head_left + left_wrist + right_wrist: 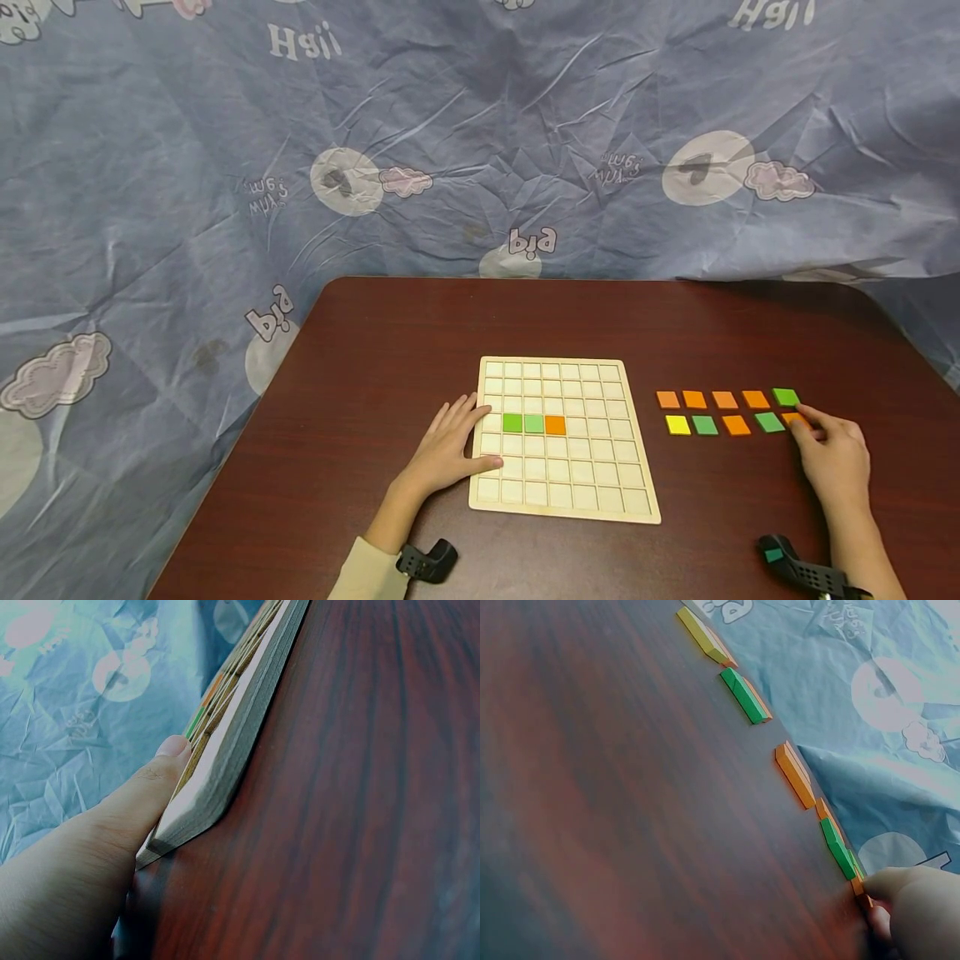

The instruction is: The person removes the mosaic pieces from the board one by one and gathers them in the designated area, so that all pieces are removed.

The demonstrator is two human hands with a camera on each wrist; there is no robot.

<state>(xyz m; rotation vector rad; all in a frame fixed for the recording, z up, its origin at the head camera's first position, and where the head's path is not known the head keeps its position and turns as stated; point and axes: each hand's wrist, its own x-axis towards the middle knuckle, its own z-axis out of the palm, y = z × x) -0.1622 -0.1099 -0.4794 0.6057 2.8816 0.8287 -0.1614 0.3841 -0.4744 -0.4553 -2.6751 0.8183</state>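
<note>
A pale wooden grid board [558, 515] lies on the table. Three square tiles sit side by side in one of its rows: a green tile [512, 423], a paler green tile [534, 424] and an orange tile [555, 426]. My left hand [444, 448] rests on the board's left edge, fingers spread and thumb on its surface, as the left wrist view also shows. At the right end of the loose tiles, my right hand [838, 454] pinches another orange tile [858, 887] between thumb and index finger. That tile is partly hidden by the fingers.
Two rows of loose tiles lie right of the board: several orange tiles [693, 400], a yellow tile [678, 425], green tiles [704, 425] and a bright green tile [785, 397]. Behind the dark wooden table [375, 333] hangs a printed blue cloth [480, 125].
</note>
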